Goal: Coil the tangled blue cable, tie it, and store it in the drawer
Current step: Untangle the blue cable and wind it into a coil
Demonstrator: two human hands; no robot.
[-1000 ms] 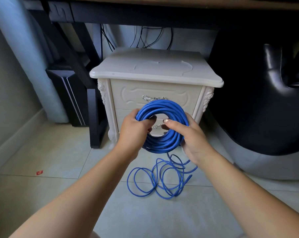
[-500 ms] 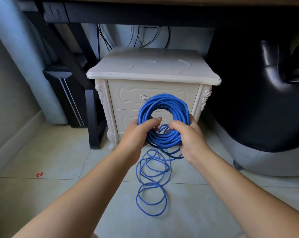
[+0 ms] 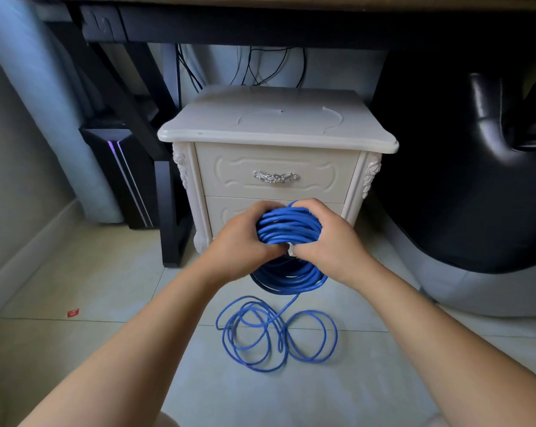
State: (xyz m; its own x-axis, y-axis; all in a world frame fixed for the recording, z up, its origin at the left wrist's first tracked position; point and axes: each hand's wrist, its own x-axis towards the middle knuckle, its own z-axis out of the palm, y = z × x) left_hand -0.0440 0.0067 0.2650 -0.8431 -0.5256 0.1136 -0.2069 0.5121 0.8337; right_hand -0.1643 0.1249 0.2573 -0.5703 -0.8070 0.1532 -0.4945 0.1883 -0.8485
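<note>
Our left hand (image 3: 245, 245) and right hand (image 3: 331, 241) hide most of the lower drawer (image 3: 226, 211) of the white nightstand (image 3: 276, 124), also its handle. The fingers of both hands curl tightly around the blue cable (image 3: 288, 229) and grip the thick coil in the air, in front of the nightstand. Its lower part hangs in shadow. The free end lies in loose loops (image 3: 276, 331) on the floor. A red scrap (image 3: 73, 312) is too small to read. The dark desk (image 3: 260, 23) above is cut off.

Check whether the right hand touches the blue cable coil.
Touching. The head view shows the right hand gripping the blue cable coil, curled round its right side.
</note>
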